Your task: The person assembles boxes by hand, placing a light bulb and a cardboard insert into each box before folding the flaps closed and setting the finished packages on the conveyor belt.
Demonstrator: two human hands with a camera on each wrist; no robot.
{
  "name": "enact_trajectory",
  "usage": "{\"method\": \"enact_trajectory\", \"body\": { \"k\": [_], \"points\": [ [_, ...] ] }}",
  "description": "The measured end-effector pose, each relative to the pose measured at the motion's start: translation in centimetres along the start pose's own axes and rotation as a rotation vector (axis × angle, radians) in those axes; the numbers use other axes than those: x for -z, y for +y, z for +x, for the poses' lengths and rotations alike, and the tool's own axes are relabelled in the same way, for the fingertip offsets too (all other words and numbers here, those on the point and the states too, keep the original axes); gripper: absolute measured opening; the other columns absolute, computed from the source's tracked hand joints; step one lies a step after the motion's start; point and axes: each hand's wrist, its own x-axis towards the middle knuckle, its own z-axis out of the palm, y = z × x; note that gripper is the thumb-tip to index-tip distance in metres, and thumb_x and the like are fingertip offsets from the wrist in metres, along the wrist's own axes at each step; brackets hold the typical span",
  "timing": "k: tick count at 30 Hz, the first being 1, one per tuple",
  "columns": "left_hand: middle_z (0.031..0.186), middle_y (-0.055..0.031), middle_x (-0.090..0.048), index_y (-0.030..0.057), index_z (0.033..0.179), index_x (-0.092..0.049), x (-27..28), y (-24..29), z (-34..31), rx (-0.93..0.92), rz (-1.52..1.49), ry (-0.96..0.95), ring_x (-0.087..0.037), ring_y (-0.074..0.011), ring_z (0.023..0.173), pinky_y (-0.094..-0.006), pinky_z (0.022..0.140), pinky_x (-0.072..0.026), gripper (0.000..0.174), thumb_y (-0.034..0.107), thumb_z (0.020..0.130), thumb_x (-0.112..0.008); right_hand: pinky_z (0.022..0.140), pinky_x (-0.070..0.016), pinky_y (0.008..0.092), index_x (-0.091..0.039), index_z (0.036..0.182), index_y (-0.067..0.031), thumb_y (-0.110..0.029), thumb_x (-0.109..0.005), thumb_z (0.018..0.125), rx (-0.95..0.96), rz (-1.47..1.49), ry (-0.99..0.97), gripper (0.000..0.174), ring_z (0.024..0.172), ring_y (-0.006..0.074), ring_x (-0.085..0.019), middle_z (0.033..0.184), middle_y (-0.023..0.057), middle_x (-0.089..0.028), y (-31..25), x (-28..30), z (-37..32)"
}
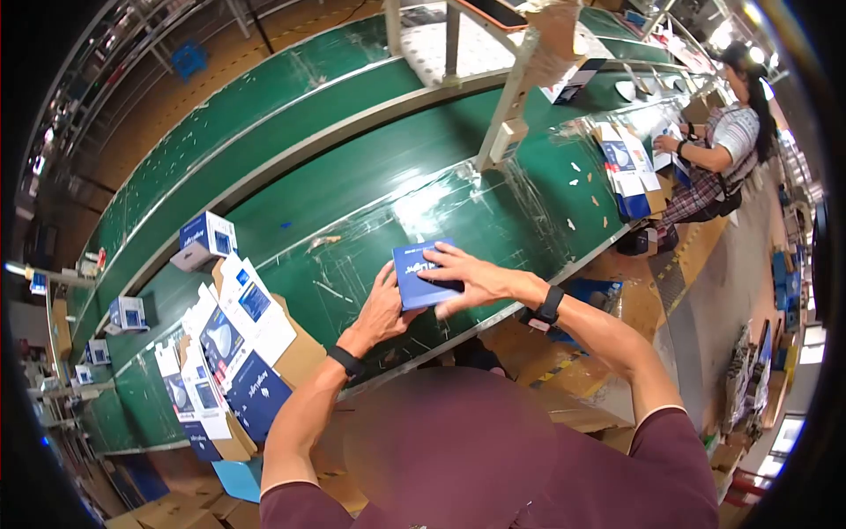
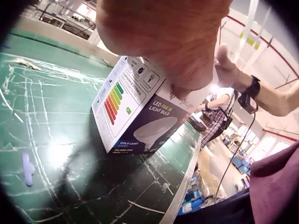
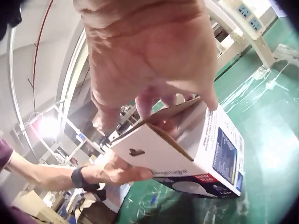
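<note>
A blue-and-white light bulb box (image 1: 419,280) stands on the green work surface in front of the person. In the left wrist view its printed side (image 2: 156,123) shows an LED bulb picture. The right wrist view shows the top partly open, with a white flap (image 3: 152,151) raised. My left hand (image 1: 385,309) holds the box at its left side, thumb along one face (image 3: 133,174). Over the top spreads my right hand (image 1: 476,278), its fingers straight and touching the upper edge and flaps. The inside of the box is mostly hidden by this hand.
Flattened bulb cartons (image 1: 233,344) lie stacked at the left, near a standing box (image 1: 208,240). Further boxes stand along the line. A post with a socket (image 1: 507,141) rises beyond the work surface. Another person (image 1: 736,132) works at the right beside more flat cartons (image 1: 627,167).
</note>
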Motion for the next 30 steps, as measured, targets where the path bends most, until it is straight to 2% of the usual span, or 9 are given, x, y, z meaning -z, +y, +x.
{"method": "enact_trajectory", "body": {
  "k": [2,10,13,14,16,22,23,27,30],
  "points": [
    [0.142,-0.0130,-0.063,0.0160,0.135,-0.066,0.2,0.3,-0.1,0.004,0.018,-0.039,-0.046,-0.0378,0.143,-0.0581,0.126,-0.0234,0.044,0.026,0.093,-0.072,0.122,-0.0325,0.0571,-0.064,0.144,-0.0138,-0.054,-0.065,0.097,-0.016,-0.106,-0.017,0.062,0.149,0.0448,-0.037,0.159,0.0205,-0.048,0.0,0.2,0.2],
    [0.144,-0.0133,-0.061,0.0137,0.140,-0.062,0.2,0.2,-0.3,-0.011,0.053,-0.074,-0.045,-0.0383,0.144,-0.0568,0.125,-0.0265,0.056,0.023,0.087,-0.079,0.101,-0.0542,0.0545,-0.068,0.130,-0.0163,-0.041,-0.068,0.098,0.186,-0.434,0.057,0.041,0.130,0.0403,-0.059,0.136,0.0135,-0.065,-0.3,0.0,0.4],
    [0.146,-0.0136,-0.061,0.0121,0.138,-0.064,-1.1,1.1,-1.2,0.097,-0.080,0.203,-0.044,-0.0391,0.146,-0.0552,0.122,-0.0319,0.055,0.023,0.086,-0.081,0.103,-0.0498,0.0503,-0.073,0.121,-0.0167,-0.038,-0.074,0.094,0.194,-0.384,0.143,0.035,0.131,0.0311,-0.060,0.138,0.0063,-0.066,0.5,-0.8,0.0],
    [0.144,-0.0143,-0.062,0.0080,0.132,-0.066,-1.4,2.5,-1.9,0.210,-0.067,0.337,-0.044,-0.0414,0.146,-0.0530,0.118,-0.0377,0.050,0.014,0.084,-0.079,0.104,-0.0484,0.0488,-0.074,0.119,-0.0166,-0.038,-0.075,0.093,0.187,-0.360,0.173,0.034,0.131,0.0296,-0.060,0.139,0.0052,-0.066,0.6,-1.2,-0.2],
    [0.151,-0.0193,-0.055,0.0102,0.136,-0.067,-3.4,3.6,-3.4,0.469,-0.126,0.513,-0.046,-0.0439,0.145,-0.0504,0.117,-0.0404,0.054,0.009,0.083,-0.078,0.110,-0.0407,0.0499,-0.076,0.117,-0.0168,-0.039,-0.078,0.091,0.127,-0.279,0.221,0.035,0.137,0.0257,-0.055,0.141,0.0030,-0.066,1.3,-2.7,-0.4],
    [0.161,-0.0265,-0.042,0.0185,0.142,-0.065,-3.9,2.1,-4.0,0.285,0.028,0.389,-0.053,-0.0447,0.138,-0.0469,0.113,-0.0459,0.064,0.000,0.081,-0.075,0.122,-0.0270,0.0601,-0.076,0.119,-0.0141,-0.037,-0.077,0.093,0.054,-0.023,0.249,0.035,0.152,0.0282,-0.040,0.146,0.0049,-0.063,2.0,-5.1,-0.3],
    [0.162,-0.0260,-0.041,0.0154,0.144,-0.063,-3.6,1.8,-4.2,0.272,0.068,0.350,-0.055,-0.0436,0.137,-0.0461,0.112,-0.0469,0.066,0.000,0.080,-0.076,0.124,-0.0246,0.0622,-0.072,0.129,-0.0125,-0.034,-0.076,0.094,0.064,-0.017,0.204,0.041,0.154,0.0300,-0.037,0.150,0.0068,-0.060,2.4,-4.9,-0.6],
    [0.162,-0.0261,-0.041,0.0114,0.147,-0.059,-3.2,2.9,-4.2,0.390,-0.119,0.387,-0.055,-0.0431,0.137,-0.0455,0.111,-0.0478,0.070,0.002,0.081,-0.077,0.121,-0.0360,0.0559,-0.059,0.142,-0.0096,-0.030,-0.076,0.094,0.176,-0.157,0.150,0.055,0.150,0.0347,-0.042,0.156,0.0146,-0.051,2.1,-2.8,-1.2],
    [0.162,-0.0263,-0.041,0.0098,0.148,-0.057,-3.2,3.3,-4.3,0.384,-0.104,0.376,-0.056,-0.0432,0.136,-0.0450,0.110,-0.0487,0.071,0.003,0.081,-0.077,0.118,-0.0421,0.0501,-0.064,0.136,-0.0108,-0.027,-0.078,0.092,0.221,-0.294,0.138,0.049,0.145,0.0349,-0.047,0.151,0.0155,-0.054,1.9,-1.8,-0.7]
  ]
}}
